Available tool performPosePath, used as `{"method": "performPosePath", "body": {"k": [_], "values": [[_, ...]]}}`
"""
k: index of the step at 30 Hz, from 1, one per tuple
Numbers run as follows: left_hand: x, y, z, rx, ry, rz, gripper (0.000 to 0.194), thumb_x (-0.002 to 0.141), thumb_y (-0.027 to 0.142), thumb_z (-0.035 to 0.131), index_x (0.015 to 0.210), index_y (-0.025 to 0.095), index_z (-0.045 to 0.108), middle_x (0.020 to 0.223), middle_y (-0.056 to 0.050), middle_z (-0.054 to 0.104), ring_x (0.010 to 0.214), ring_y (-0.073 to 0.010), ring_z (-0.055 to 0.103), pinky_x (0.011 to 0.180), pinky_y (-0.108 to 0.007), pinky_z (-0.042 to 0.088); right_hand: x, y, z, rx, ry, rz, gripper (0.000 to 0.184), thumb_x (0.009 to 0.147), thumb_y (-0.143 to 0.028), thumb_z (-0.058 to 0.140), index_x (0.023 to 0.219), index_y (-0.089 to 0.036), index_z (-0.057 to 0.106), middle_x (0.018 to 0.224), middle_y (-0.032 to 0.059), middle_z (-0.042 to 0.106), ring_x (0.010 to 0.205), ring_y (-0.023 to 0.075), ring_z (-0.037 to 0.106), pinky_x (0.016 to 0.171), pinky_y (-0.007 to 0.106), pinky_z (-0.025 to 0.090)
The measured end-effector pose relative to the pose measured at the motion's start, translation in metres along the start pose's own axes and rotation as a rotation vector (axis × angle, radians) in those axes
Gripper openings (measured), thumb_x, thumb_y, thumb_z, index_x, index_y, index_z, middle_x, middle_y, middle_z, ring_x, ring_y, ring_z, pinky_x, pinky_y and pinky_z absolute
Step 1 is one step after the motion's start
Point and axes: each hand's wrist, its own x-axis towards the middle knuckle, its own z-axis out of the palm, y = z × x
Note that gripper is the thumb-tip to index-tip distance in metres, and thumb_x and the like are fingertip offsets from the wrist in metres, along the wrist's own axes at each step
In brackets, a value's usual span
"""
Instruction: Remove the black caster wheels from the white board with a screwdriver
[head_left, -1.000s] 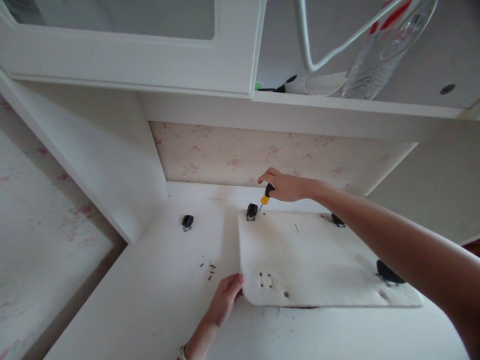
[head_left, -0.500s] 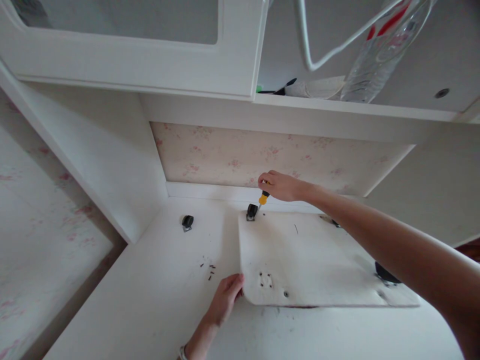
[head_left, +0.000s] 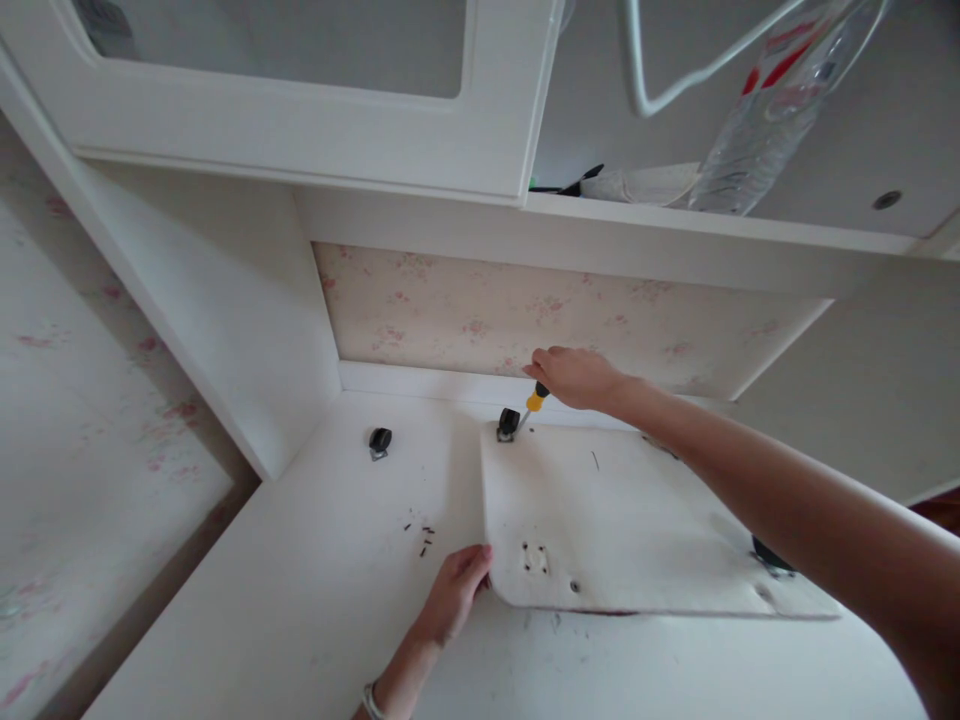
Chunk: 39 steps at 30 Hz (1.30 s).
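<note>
One detached caster (head_left: 380,441) sat near the desk's (head_left: 300,600) far-left corner, loose screws (head_left: 427,542) nearby, four bare holes (head_left: 535,558) at the board's (head_left: 585,510) near-left corner. Its far-left caster (head_left: 508,421) and near-right caster (head_left: 771,553) remained fitted, so work looked early. The right hand (head_left: 576,377) gripped a screwdriver (head_left: 535,402) at the former; the left hand (head_left: 454,595) pinched the board's left edge.

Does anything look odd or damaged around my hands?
Yes: one black caster and apparent screws lie loose left of the white board. Its near-left corner shows four dark holes without a caster, though another caster stands at the far-left corner.
</note>
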Motion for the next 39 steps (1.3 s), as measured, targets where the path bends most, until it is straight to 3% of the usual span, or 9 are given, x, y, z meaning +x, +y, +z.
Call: {"method": "performPosePath", "body": {"k": [6, 12, 19, 24, 28, 30, 32, 34, 39], "values": [[0.0, -0.002, -0.001, 0.002, -0.015, 0.019, 0.047, 0.087, 0.062, 0.052, 0.066, 0.021, 0.043, 0.067, 0.003, 0.036, 0.065, -0.0135, 0.029, 0.062, -0.029, 0.026, -0.005, -0.001, -0.007, 0.094, -0.062, -0.13, 0.032, 0.088, -0.018, 0.051, 0.117, -0.018, 0.064, 0.119, 0.0122, 0.065, 0.1, 0.0207, 0.064, 0.083, 0.029, 0.047], [0.0, -0.002, -0.002, 0.038, 0.004, 0.035, 0.048, 0.088, 0.062, 0.051, 0.065, 0.021, 0.044, 0.065, 0.003, 0.037, 0.063, -0.0132, 0.031, 0.061, -0.029, 0.025, -0.019, 0.0, -0.012, 0.127, -0.079, -0.22, 0.041, 0.068, 0.003, 0.047, 0.093, -0.02, 0.071, 0.104, 0.0053, 0.072, 0.096, 0.0188, 0.065, 0.085, 0.027, 0.045], [-0.004, -0.002, -0.005, 0.082, 0.093, 0.052, 0.05, 0.084, 0.065, 0.054, 0.062, 0.02, 0.048, 0.062, 0.004, 0.039, 0.062, -0.014, 0.034, 0.061, -0.029, 0.026, -0.053, 0.013, -0.015, 0.243, 0.069, -0.276, 0.035, 0.075, -0.003, 0.046, 0.091, -0.021, 0.071, 0.107, 0.0044, 0.072, 0.098, 0.0191, 0.065, 0.093, 0.032, 0.046], [-0.01, 0.003, -0.011, 0.149, 0.272, 0.079, 0.044, 0.086, 0.058, 0.056, 0.068, 0.018, 0.058, 0.063, 0.003, 0.042, 0.065, -0.015, 0.038, 0.063, -0.028, 0.027, -0.103, 0.024, 0.01, 0.464, 0.257, -0.04, 0.026, 0.082, -0.017, 0.051, 0.095, -0.023, 0.072, 0.117, 0.0057, 0.069, 0.1, 0.0223, 0.066, 0.094, 0.038, 0.05], [-0.019, 0.016, -0.007, 0.099, 0.391, 0.031, 0.044, 0.083, 0.059, 0.059, 0.07, 0.017, 0.061, 0.06, 0.005, 0.039, 0.057, -0.0118, 0.033, 0.055, -0.027, 0.023, -0.147, 0.007, 0.059, 0.826, 0.475, 0.279, 0.023, 0.081, -0.035, 0.062, 0.098, -0.024, 0.073, 0.12, 0.0077, 0.068, 0.107, 0.0263, 0.065, 0.092, 0.04, 0.054], [-0.022, 0.025, 0.001, 0.029, 0.395, -0.002, 0.044, 0.081, 0.059, 0.062, 0.075, 0.016, 0.065, 0.061, 0.005, 0.039, 0.054, -0.01, 0.03, 0.052, -0.026, 0.02, -0.166, -0.011, 0.089, 0.967, 0.551, 0.464, 0.031, 0.077, -0.042, 0.069, 0.102, -0.025, 0.074, 0.123, 0.0072, 0.068, 0.115, 0.0287, 0.062, 0.103, 0.044, 0.048], [-0.023, 0.034, 0.012, -0.05, 0.396, -0.029, 0.043, 0.078, 0.059, 0.065, 0.08, 0.015, 0.068, 0.062, 0.005, 0.038, 0.053, -0.0086, 0.027, 0.05, -0.025, 0.017, -0.182, -0.033, 0.115, 1.166, 0.556, 0.696, 0.042, 0.073, -0.047, 0.074, 0.11, -0.026, 0.073, 0.127, 0.0052, 0.067, 0.12, 0.0291, 0.059, 0.112, 0.046, 0.039], [-0.021, 0.043, 0.021, -0.109, 0.422, -0.037, 0.043, 0.076, 0.057, 0.068, 0.085, 0.015, 0.069, 0.06, 0.007, 0.034, 0.052, -0.0078, 0.024, 0.049, -0.025, 0.015, -0.194, -0.054, 0.133, 1.461, 0.521, 0.83, 0.059, 0.067, -0.05, 0.08, 0.12, -0.023, 0.07, 0.127, 0.0064, 0.068, 0.122, 0.0293, 0.059, 0.112, 0.042, 0.04], [-0.005, 0.063, 0.027, -0.127, 0.533, 0.04, 0.043, 0.076, 0.056, 0.069, 0.087, 0.015, 0.069, 0.057, 0.008, 0.028, 0.051, -0.0075, 0.021, 0.047, -0.025, 0.014, -0.211, -0.09, 0.138, 1.941, 0.408, 0.982, 0.084, 0.057, -0.046, 0.089, 0.131, -0.017, 0.063, 0.121, 0.0082, 0.072, 0.123, 0.0252, 0.059, 0.102, 0.024, 0.047]]}}
